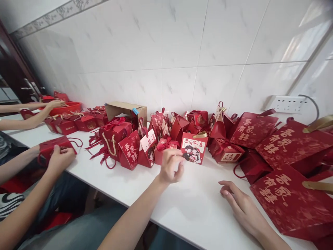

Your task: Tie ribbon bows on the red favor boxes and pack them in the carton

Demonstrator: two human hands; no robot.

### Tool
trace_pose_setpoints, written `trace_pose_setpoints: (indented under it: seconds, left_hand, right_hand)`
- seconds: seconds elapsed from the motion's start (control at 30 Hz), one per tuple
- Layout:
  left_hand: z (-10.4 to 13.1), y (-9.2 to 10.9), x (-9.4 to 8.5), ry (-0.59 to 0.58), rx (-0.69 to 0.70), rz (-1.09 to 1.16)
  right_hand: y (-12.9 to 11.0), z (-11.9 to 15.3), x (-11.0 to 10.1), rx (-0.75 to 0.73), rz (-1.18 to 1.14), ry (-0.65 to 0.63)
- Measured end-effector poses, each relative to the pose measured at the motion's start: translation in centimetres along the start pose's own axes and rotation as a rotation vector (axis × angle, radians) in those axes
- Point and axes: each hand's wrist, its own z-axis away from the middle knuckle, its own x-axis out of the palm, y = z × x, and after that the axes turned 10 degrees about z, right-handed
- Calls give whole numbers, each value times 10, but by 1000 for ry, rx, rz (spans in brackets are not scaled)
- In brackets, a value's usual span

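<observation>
Two bare hands (pixel 171 166), slim uncovered forearms (pixel 137 215), bluish trousers (pixel 166 239)

A single view, from the person's head, looks forward and down from above the near edge of the table (pixel 192 208), across its top to the tiled wall (pixel 166 41) behind the far edge. It sits close: the left hand (pixel 171 166) and right hand (pixel 239 205) show large over the tabletop. Coverage is wide, running leftward along the table toward a dark door (pixel 15 66) and rightward to a power strip (pixel 287 104) above the far edge. The near edge crosses slantwise, its left stretch looking farther off.
</observation>
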Motion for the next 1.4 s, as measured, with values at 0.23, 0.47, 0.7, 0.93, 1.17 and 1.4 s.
trace_pose_setpoints:
  seconds: [0.23, 0.47, 0.7, 0.93, 1.17, 1.4]
  left_hand:
    - [-14, -3, -4, 28, -385, -412]
    - [-21, -12, -23, 470, -284, -595]
    - [-35, -29, -58, 701, -615, -533]
    - [-61, 34, -73, 997, 44, -285]
    - [-26, 112, -28, 417, -91, 51]
    - [31, 114, 24, -17, -246, 438]
  right_hand:
    - [-3, 0, -1, 3, 13, 1]
    - [-2, 1, -3, 12, 0, -8]
    - [-11, -2, -6, -18, -59, 61]
    - [-15, -2, -8, -39, -52, 90]
    - [-3, -7, -6, 31, -81, 391]
    - [1, -7, -9, 96, -320, 563]
